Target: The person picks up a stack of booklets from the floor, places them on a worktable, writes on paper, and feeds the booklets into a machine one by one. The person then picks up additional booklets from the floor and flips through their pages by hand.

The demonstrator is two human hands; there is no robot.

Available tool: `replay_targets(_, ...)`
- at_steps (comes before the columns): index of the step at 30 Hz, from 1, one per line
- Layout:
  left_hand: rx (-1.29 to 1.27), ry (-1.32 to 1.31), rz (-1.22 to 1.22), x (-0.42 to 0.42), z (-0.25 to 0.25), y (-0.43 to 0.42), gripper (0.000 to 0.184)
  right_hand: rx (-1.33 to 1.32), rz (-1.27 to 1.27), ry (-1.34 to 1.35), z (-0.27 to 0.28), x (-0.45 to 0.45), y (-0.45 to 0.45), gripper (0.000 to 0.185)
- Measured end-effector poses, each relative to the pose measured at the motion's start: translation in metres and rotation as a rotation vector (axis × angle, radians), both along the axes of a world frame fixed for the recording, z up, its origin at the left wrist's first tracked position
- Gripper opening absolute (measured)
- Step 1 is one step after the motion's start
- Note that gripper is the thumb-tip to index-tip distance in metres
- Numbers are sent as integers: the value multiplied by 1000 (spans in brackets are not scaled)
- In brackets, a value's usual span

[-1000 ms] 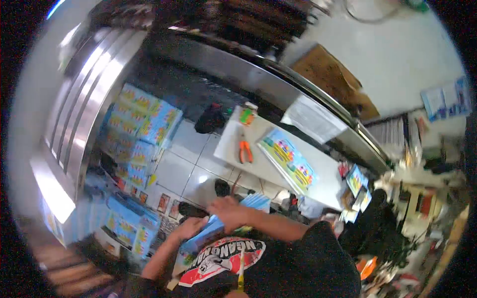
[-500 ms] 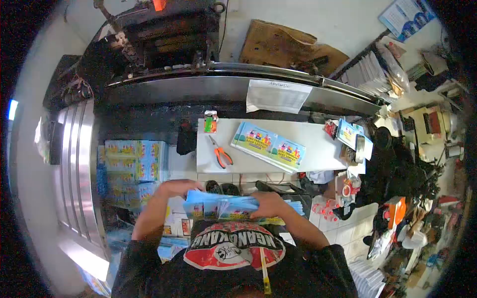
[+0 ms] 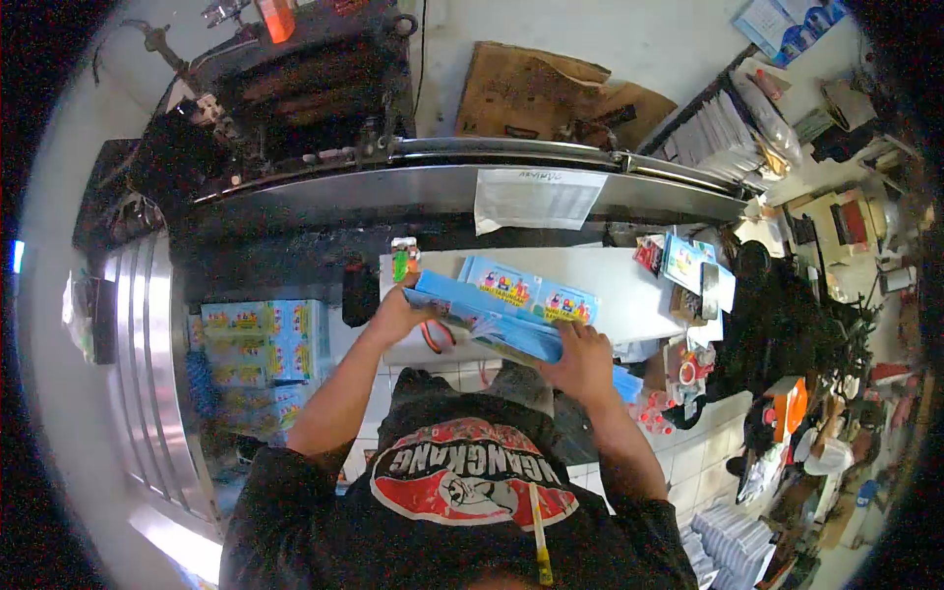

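Observation:
A bundle of light blue printed sheets (image 3: pixel 492 317) is held between my two hands above the front edge of the white table (image 3: pixel 629 295). My left hand (image 3: pixel 398 313) grips its left end, and my right hand (image 3: pixel 580 359) has its fingers wrapped round the right end. Just behind the bundle lie printed booklets (image 3: pixel 521 285) with colourful figures, partly covered by it. Orange-handled pliers (image 3: pixel 436 336) lie beside my left hand, mostly hidden. Near the table's back left corner is a small green and orange packet (image 3: pixel 401 261).
Stacks of blue printed sheets (image 3: pixel 261 339) stand low on the left. A white paper (image 3: pixel 536 200) hangs from the metal rail behind the table. At the table's right end are a phone (image 3: pixel 709 290) and more printed sheets. Paper stacks (image 3: pixel 728 546) sit at lower right.
The bundle has moved from in front of my chest, forward and up over the table edge, with both hands still on it. It now partly covers the pliers and booklets.

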State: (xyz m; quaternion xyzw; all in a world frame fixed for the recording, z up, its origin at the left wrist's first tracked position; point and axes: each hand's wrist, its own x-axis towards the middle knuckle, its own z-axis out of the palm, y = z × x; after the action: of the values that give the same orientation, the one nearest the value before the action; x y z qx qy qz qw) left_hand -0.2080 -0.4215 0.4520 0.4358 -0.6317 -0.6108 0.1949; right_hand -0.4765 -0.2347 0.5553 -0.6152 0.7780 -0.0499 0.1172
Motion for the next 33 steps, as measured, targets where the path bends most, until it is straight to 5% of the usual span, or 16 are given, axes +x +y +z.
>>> replay_targets(6,62,-153,45,-47,-12,-29,64,32,149,153,-60,-55,-44,78)
replay_targets(7,-8,-18,-95,-50,-55,-32,86,5,186,196,-95,-71,-50,89)
replay_targets(8,19,-32,-105,-44,-82,-26,86,32,179,178,-107,-77,-46,89)
replay_targets(10,-4,67,-122,-46,-83,-21,110,-1,196,152,-83,-83,-57,99)
replay_targets(14,252,287,-26,-45,-101,-4,129,79,262,148,-97,-89,-59,104)
replay_targets(18,41,208,4,-45,-111,34,147,42,317,125,-109,-95,-48,103)
replay_targets(20,-232,15,78,-47,-121,53,151,4,344,119,-111,-97,-39,104)
replay_targets(21,-163,300,237,-58,-134,59,155,-22,362,115,-112,-97,-36,104)
replay_targets(25,-211,519,518,-94,-103,78,161,-153,439,107,-114,-101,-20,104)
replay_targets(33,-342,295,395,-90,-103,102,159,-374,571,122,-124,-112,4,87)
